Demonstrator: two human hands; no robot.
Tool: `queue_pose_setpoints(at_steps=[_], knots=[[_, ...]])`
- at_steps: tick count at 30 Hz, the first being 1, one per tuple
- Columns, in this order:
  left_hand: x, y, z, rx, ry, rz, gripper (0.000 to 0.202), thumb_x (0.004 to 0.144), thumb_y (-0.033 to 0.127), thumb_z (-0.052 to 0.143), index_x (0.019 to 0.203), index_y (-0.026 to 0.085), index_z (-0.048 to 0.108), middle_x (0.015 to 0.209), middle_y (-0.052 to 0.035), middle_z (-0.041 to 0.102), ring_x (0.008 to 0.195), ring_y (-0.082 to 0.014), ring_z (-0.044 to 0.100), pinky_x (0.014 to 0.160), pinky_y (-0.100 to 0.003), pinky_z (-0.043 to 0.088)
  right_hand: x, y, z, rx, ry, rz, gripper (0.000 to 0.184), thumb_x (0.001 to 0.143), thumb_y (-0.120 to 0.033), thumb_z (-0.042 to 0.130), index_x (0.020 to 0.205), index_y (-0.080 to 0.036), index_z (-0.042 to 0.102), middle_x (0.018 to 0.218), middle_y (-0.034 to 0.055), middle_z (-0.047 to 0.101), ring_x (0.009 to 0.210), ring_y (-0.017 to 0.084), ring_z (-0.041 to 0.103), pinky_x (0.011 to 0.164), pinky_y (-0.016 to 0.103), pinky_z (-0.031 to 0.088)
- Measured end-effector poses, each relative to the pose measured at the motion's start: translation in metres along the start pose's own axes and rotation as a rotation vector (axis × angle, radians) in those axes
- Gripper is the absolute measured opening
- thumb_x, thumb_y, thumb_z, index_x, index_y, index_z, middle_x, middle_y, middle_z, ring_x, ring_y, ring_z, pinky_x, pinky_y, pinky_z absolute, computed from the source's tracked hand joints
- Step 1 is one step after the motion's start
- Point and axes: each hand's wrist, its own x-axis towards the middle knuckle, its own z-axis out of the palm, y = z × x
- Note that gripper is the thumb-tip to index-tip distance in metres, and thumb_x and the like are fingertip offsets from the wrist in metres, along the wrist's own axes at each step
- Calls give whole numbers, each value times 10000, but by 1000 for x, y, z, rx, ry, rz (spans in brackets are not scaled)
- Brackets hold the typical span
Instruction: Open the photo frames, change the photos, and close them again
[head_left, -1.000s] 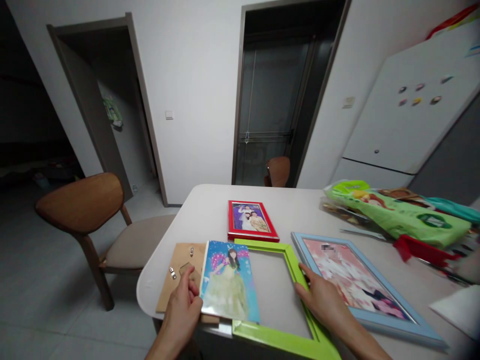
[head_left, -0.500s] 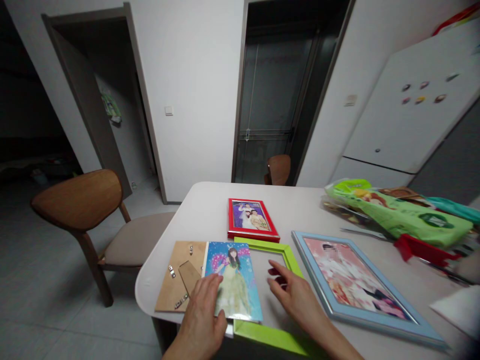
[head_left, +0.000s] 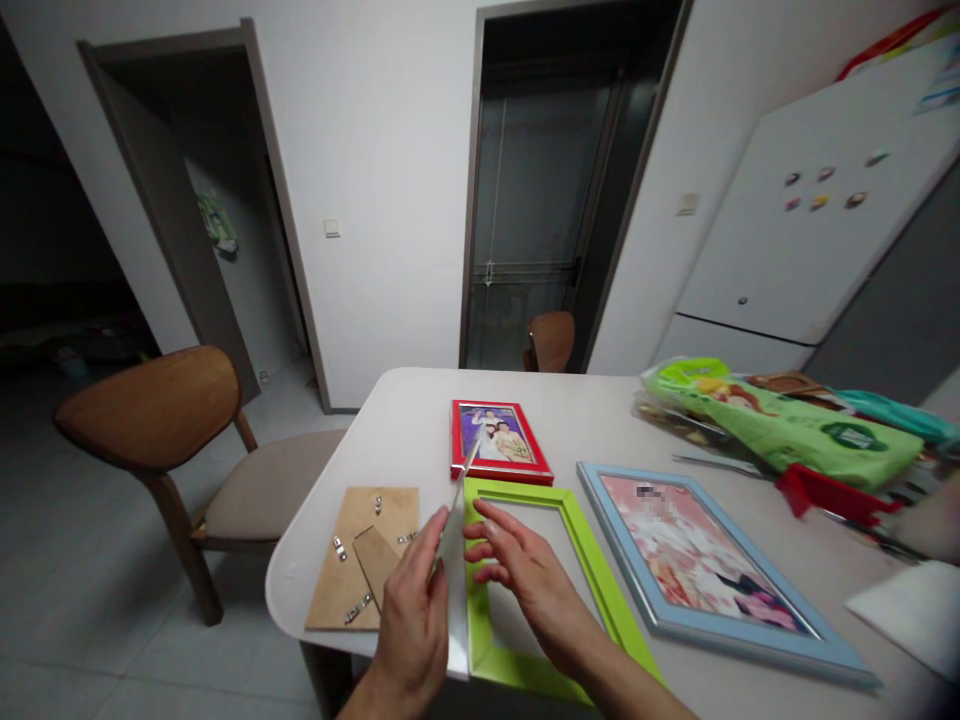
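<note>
My left hand (head_left: pixel 411 610) is closed on the edge of a photo print (head_left: pixel 455 520), which stands on edge and shows only as a thin white sliver. My right hand (head_left: pixel 525 575) reaches to the print from the right, fingers bent, over the empty lime-green frame (head_left: pixel 592 575) that lies flat on the white table (head_left: pixel 409 425). The frame's brown backing board (head_left: pixel 352 560) with metal clips lies to the left of my left hand.
A red framed photo (head_left: pixel 497 440) lies behind the green frame, a large blue framed photo (head_left: pixel 697 565) to its right. Green bags (head_left: pixel 787 425) and a red object (head_left: pixel 821 493) pile at the right. A wooden chair (head_left: pixel 172 440) stands left of the table; a fridge (head_left: pixel 817 230) at the right.
The print lay flat, face up, on the board and frame; now it is lifted upright on edge. My right hand moved left from the green frame's side to the print.
</note>
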Motion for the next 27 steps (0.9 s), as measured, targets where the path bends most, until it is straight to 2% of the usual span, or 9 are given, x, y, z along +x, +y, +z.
queue_pose_setpoints(at_steps=[2,4,7,9,11,15,17,20,27], knots=[[2,14,5,-186,131,-167,377,802,262,357,1144,133,453,1154,-87,522,1105,-206,432,944,-333,331,-2,9,-6,21,83,77,478,667,-407,545,1060,-142,480,865,67,603,668,130,573,585,250,460],[1,23,15,-383,179,-315,400,780,364,412,1076,114,508,1079,-94,576,1072,-228,463,924,-327,353,-3,17,-15,76,103,113,438,690,-413,502,1043,-154,482,867,69,616,672,143,590,588,260,471],[0,24,31,-679,73,-465,508,708,429,497,1084,87,492,1069,-118,579,1044,-248,486,885,-319,392,-2,16,-39,57,141,38,412,719,-397,424,1057,-168,472,884,72,638,678,168,607,544,262,476],[-1,16,37,-769,1,-476,604,678,394,521,1172,72,391,1152,-143,514,1067,-245,467,881,-317,397,-1,6,-59,-61,197,37,424,726,-382,391,1087,-167,456,860,74,652,646,175,617,519,267,474],[-2,7,39,-686,-60,-446,631,659,310,520,1208,64,329,1219,-156,444,1107,-230,428,915,-313,365,0,-4,-80,-157,208,94,437,731,-361,377,1110,-152,438,823,82,662,605,178,622,501,273,469],[-9,0,32,-215,-262,-353,533,639,164,486,1162,83,415,1229,-135,439,1144,-220,382,985,-347,272,4,-14,-101,-208,152,189,441,705,-268,391,1123,-129,425,774,92,672,576,190,623,466,272,452],[-14,2,30,-37,-347,-285,539,638,145,479,1169,76,416,1251,-139,409,1165,-235,349,998,-375,249,7,-11,-102,-235,128,190,446,690,-221,372,1124,-135,431,749,79,675,572,189,622,459,265,445],[-18,3,29,80,-434,-189,542,650,145,472,1183,69,404,1273,-153,373,1178,-249,327,995,-403,257,12,-6,-97,-263,93,144,475,672,-182,340,1137,-150,426,737,59,676,569,182,620,464,256,438],[-23,-8,32,222,-511,-41,583,636,116,473,1204,36,366,1288,-188,328,1203,-266,270,1002,-458,211,16,-3,-96,-316,78,99,466,647,-182,323,1077,-145,498,683,61,670,528,177,605,468,252,428]])
